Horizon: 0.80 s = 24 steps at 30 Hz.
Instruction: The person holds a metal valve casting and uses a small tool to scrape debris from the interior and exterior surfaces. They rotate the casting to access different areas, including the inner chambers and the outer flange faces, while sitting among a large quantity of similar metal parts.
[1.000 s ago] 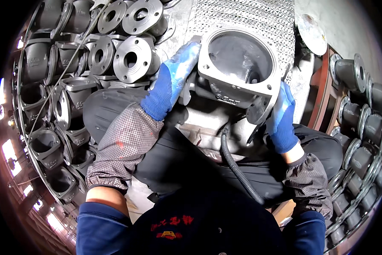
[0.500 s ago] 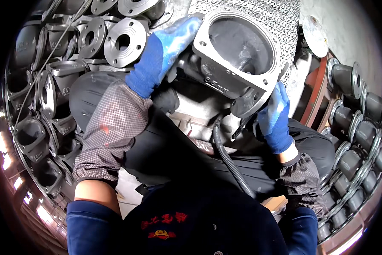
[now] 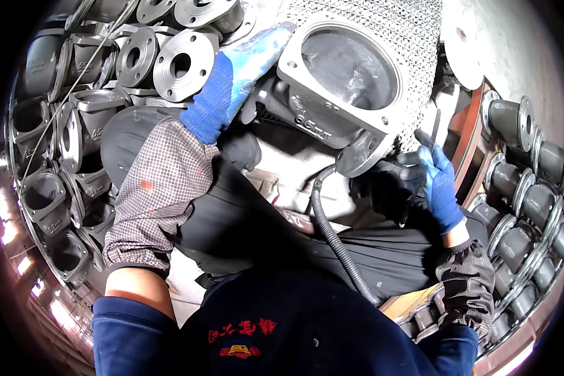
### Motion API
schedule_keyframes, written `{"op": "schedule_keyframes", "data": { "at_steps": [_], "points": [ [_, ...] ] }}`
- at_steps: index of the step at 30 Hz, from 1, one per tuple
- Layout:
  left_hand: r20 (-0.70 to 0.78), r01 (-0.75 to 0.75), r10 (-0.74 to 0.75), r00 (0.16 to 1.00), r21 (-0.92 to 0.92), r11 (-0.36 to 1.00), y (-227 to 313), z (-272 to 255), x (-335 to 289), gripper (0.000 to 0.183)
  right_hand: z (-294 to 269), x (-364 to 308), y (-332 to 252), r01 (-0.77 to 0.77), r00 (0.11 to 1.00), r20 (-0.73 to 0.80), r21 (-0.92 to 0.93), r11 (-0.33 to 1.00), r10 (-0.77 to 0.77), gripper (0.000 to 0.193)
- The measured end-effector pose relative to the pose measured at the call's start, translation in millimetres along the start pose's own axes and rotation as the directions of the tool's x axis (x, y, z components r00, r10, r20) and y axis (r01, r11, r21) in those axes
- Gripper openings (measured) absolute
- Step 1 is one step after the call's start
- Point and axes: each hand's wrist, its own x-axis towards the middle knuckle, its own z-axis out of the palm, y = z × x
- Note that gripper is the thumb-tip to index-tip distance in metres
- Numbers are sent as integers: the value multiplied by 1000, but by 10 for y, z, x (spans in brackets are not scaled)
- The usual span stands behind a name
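Observation:
A grey cast-metal valve body (image 3: 332,122) with a square flange and a wide round opening lies tilted in front of me, partly on a mesh-patterned surface. My gloved left hand (image 3: 247,69) is closed against the flange's upper left edge; its fingertips are partly hidden there. Right of the casting and apart from it, my gloved right hand (image 3: 442,185) is closed round a thin dark rod (image 3: 408,212). The rod stands nearly lengthwise in the view, its ends showing above and below the fingers. A round side flange (image 3: 363,155) of the casting faces that hand.
Many similar grey castings (image 3: 47,194) are stacked at the left, with a flanged one (image 3: 183,66) close to my left hand. More flanged pipes (image 3: 511,119) stand at the right beside a red-brown beam (image 3: 473,138). A corrugated hose (image 3: 335,241) runs across my lap.
My right hand has moved right, away from the casting's side, and the rod in it has swung more upright. The casting has shifted slightly left, with my left hand still on it.

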Motion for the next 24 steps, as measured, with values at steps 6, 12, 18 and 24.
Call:
{"op": "schedule_keyframes", "data": {
  "at_steps": [6,12,18,24],
  "points": [
    [-5,-8,8,1000,-3,1000,9,33,36,44,-241,248,-590,490,849,73,-478,729,-523,43],
    [-23,-2,2,1000,8,1000,64,-63,-14,44,186,353,-1290,713,543,461,-694,96,-701,28],
    [9,42,-42,999,-9,999,20,-63,-59,44,688,523,-1581,520,430,774,-633,-573,-465,21],
    [-9,61,-62,998,-102,993,65,-77,-52,44,926,646,-1645,504,680,721,-592,-629,-134,13]
  ]
}}
